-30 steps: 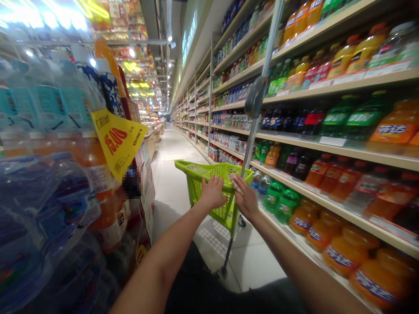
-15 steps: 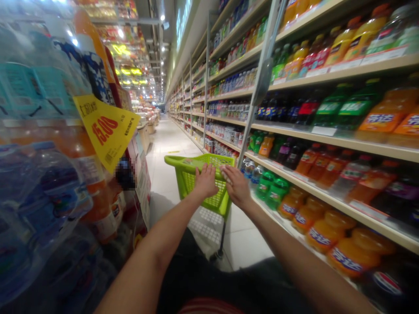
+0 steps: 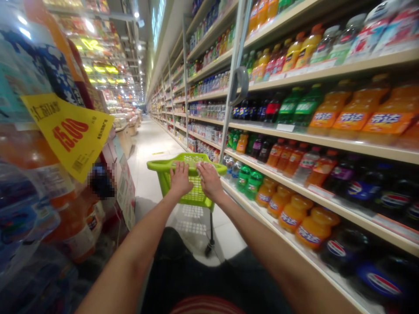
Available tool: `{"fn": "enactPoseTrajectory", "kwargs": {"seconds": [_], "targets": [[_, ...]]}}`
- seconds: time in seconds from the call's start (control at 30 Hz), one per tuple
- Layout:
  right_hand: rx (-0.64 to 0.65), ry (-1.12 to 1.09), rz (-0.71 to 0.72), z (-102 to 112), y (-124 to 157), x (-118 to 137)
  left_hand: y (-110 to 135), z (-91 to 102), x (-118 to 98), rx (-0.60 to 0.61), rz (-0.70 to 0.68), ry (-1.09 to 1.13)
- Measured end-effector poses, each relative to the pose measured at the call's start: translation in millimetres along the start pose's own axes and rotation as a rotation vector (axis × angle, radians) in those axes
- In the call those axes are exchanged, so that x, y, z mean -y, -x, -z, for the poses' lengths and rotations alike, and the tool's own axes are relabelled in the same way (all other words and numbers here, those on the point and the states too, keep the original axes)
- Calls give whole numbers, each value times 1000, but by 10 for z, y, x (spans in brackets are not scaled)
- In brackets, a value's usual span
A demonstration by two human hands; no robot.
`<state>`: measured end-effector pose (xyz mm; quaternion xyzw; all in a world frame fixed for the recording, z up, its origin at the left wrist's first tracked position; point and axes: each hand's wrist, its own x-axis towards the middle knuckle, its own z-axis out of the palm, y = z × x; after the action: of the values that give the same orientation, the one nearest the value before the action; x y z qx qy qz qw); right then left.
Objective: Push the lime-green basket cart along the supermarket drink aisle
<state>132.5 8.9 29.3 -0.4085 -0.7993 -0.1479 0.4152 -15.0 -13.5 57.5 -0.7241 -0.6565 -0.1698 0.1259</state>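
Observation:
A lime-green wheeled shopping basket [image 3: 164, 179] stands on the tiled aisle floor just ahead of me. My left hand [image 3: 181, 178] lies on its near rim with the fingers curled over the edge. Right beside it, my right hand [image 3: 209, 179] grips the same rim, fingers bent over the top. The two hands nearly touch. The basket's grey pull handle [image 3: 240, 85] rises tilted up to the right, past the shelves. What lies inside the basket is hidden by my hands and the mesh.
Long shelves [image 3: 327, 141] on the right carry orange soda bottles [image 3: 294, 213], green bottles and cola. On the left, stacked packs of bottled drinks [image 3: 29, 205] carry a yellow price sign [image 3: 70, 133]. The white-tiled aisle [image 3: 147, 144] runs ahead between them.
The basket and both hands have drifted left and slightly down in view as I move along the aisle. The shelves on the right have slid past. Both hands stay on the rim.

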Motion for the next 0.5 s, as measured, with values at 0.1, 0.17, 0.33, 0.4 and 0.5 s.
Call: {"fn": "enactPoseTrajectory", "kwargs": {"seconds": [0.1, 0.17, 0.33, 0.4, 0.5], "targets": [[17, 42, -31, 25, -20, -6, 27, 18, -52, 2, -18, -2], [14, 73, -76, 67, -12, -97, 46, 17, -87, 2, -31, -4], [5, 116, -118, 77, -4, -126, 94, 2, -221, -16, -5, 3], [-7, 104, -72, 45, -2, -57, 116, 10, -249, -23, 0, -1], [-11, 95, -39, 41, 14, -61, 143, 43, -221, -21, -30, -17]]}}
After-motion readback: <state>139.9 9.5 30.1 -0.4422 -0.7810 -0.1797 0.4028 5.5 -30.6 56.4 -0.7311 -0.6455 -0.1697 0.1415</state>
